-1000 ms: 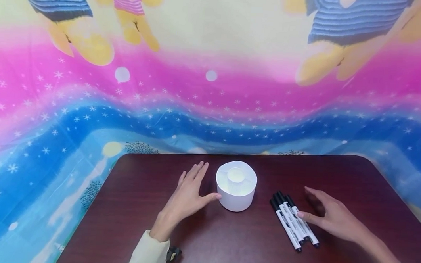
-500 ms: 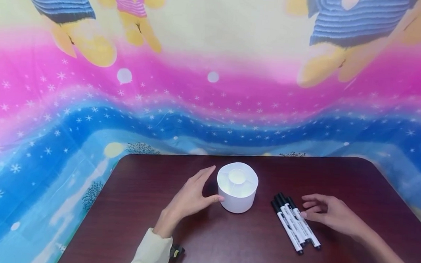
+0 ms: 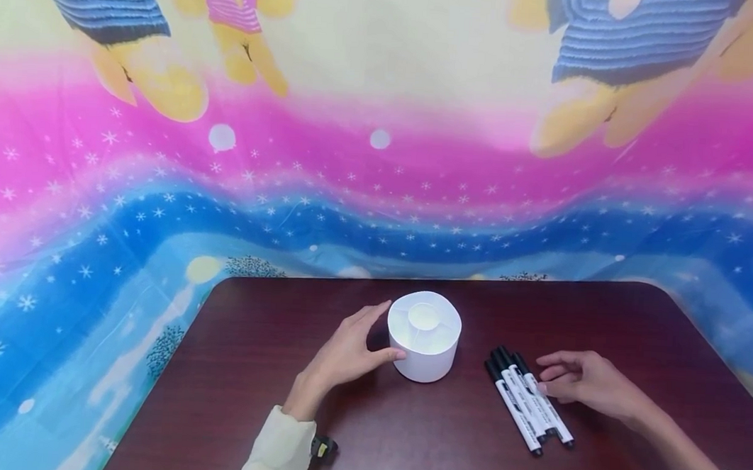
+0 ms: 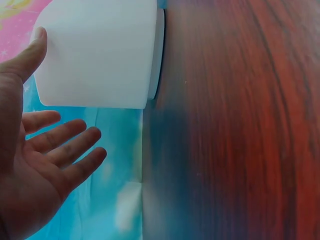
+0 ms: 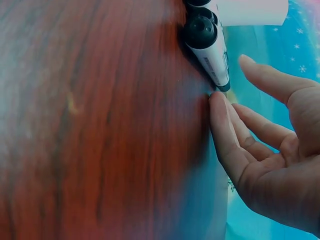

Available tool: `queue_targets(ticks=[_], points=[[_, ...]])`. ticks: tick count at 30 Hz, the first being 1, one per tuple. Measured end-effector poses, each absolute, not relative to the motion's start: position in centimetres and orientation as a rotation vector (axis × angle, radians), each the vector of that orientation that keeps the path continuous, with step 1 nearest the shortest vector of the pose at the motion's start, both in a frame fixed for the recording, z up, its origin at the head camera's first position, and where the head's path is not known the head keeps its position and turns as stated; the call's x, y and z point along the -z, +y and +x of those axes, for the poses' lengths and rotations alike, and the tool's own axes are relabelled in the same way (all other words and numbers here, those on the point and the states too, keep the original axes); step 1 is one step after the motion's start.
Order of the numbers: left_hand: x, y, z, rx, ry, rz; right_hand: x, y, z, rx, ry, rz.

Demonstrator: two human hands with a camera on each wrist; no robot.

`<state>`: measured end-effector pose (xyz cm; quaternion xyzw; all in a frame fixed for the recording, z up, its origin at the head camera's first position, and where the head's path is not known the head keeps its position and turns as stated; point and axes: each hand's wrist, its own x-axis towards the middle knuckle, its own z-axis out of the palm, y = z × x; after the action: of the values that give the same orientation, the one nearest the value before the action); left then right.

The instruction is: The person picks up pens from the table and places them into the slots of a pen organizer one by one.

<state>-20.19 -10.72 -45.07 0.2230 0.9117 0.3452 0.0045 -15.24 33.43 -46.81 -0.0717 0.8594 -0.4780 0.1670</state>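
Note:
A round white desk organizer (image 3: 426, 363) with inner dividers around a central cup stands on the table. My left hand (image 3: 347, 348) is at its left side, thumb overlapping the lower front wall. In the left wrist view that hand (image 4: 37, 172) has its fingers spread and extended below the organizer (image 4: 100, 55), gripping nothing. Several white whiteboard markers (image 3: 522, 402) with black caps lie side by side to the right of the organizer. Beside them is my right hand (image 3: 589, 379), fingers loosely bent. The right wrist view shows its fingertips near a marker (image 5: 214, 62), with nothing between them.
The dark reddish-brown table (image 3: 404, 442) has rounded far corners. A patterned pink and blue cloth (image 3: 354, 177) hangs behind it and along the sides. A small black device (image 3: 323, 447) sits at the left wrist, by the cream sleeve (image 3: 282, 443).
My left hand has shifted slightly right, its fingers closer to the organizer. The right hand's fingers have bent and drawn nearer the thumb beside the markers. Organizer and markers stay put.

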Motion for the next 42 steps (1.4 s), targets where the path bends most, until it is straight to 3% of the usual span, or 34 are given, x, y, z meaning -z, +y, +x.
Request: queue_targets(ticks=[13, 42], points=[[45.7, -10.4, -20.4, -1.165, 2.826, 0.771, 46.8, 31.9, -15.5, 1.226, 2.575, -0.039], [45.8, -10.3, -20.4, -1.216, 2.790, 0.777, 46.1, 32.4, -16.1, 1.298, 2.352, -0.132]])
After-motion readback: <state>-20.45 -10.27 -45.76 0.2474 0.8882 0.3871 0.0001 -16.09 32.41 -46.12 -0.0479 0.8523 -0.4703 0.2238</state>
